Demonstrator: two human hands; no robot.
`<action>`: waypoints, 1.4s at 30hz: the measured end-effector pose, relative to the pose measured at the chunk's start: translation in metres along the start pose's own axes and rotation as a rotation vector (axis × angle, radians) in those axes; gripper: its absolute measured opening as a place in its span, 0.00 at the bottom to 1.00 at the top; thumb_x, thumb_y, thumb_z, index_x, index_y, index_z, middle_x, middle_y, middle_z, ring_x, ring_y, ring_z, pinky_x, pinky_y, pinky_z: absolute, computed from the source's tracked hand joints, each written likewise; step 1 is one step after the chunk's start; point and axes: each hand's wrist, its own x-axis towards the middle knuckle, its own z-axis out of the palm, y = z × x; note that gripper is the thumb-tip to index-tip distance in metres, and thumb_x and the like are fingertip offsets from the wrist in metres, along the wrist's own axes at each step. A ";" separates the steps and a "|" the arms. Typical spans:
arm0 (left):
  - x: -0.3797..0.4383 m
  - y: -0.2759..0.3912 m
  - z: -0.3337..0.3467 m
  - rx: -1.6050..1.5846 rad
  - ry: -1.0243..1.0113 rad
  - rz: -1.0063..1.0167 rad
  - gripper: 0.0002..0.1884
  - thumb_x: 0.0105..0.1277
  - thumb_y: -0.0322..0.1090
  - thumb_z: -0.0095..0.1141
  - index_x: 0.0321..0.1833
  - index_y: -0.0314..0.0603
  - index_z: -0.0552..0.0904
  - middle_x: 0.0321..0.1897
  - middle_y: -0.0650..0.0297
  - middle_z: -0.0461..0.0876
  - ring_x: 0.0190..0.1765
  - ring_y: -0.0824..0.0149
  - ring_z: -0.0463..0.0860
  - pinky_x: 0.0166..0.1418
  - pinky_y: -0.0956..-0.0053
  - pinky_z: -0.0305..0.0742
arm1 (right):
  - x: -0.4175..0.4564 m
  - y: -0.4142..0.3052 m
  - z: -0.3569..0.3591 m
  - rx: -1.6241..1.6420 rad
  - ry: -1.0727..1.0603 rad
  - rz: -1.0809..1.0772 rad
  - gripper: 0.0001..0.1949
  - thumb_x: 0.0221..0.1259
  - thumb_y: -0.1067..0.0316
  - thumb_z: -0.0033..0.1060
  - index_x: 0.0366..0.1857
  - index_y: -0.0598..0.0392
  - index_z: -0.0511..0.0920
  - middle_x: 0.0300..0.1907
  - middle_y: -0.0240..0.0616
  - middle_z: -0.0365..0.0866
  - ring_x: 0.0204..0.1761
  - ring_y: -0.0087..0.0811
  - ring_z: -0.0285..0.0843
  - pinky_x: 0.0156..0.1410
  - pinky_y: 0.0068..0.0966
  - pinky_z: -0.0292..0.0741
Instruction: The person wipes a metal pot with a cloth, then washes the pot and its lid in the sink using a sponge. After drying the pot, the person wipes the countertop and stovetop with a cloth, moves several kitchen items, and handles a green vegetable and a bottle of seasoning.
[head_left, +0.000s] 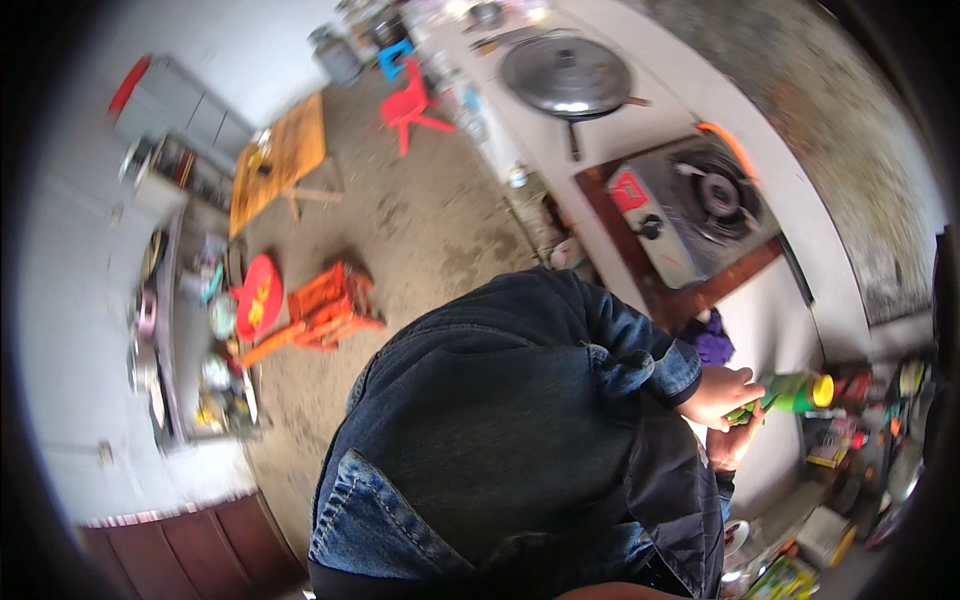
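At the right, my left hand (716, 396) reaches from a rolled denim cuff, its fingers closed on some small green vegetables (741, 414). My right hand (733, 444) is just below it and holds the same greens from the other side, partly hidden by the left hand and dark clothing. Beyond the fingertips is a green bottle with a yellow cap (802, 391). A purple cloth (709, 341) lies on the white counter (765, 322) beside my left hand. The exact kind of vegetable cannot be told.
Along the counter are a single-burner gas stove (694, 214) on a brown board and a lidded pan (566, 79). Jars and packets (836, 442) crowd the right. Behind are an orange stool (334, 306), a red basin (259, 296), a wooden table (281, 161) and a red chair (411, 105).
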 end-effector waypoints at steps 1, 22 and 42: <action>-0.019 -0.003 -0.008 -0.041 0.080 -0.020 0.19 0.54 0.35 0.64 0.47 0.38 0.73 0.37 0.51 0.76 0.36 0.49 0.81 0.39 0.61 0.75 | 0.007 0.012 0.006 -0.010 -0.098 0.024 0.14 0.66 0.53 0.55 0.43 0.51 0.78 0.41 0.28 0.82 0.44 0.23 0.77 0.53 0.24 0.73; -0.244 0.001 -0.136 0.235 0.793 -0.341 0.11 0.51 0.36 0.61 0.34 0.40 0.76 0.35 0.59 0.72 0.43 0.57 0.74 0.41 0.63 0.70 | 0.007 0.192 0.171 -0.126 -0.149 0.485 0.12 0.63 0.58 0.60 0.45 0.51 0.78 0.39 0.24 0.81 0.36 0.16 0.76 0.43 0.16 0.75; -0.288 -0.040 -0.087 0.098 0.375 -0.580 0.08 0.61 0.34 0.53 0.36 0.35 0.75 0.32 0.51 0.79 0.38 0.47 0.79 0.41 0.55 0.73 | -0.025 0.245 0.138 -0.187 -0.025 0.755 0.12 0.74 0.58 0.48 0.52 0.51 0.74 0.48 0.31 0.79 0.50 0.27 0.77 0.59 0.31 0.73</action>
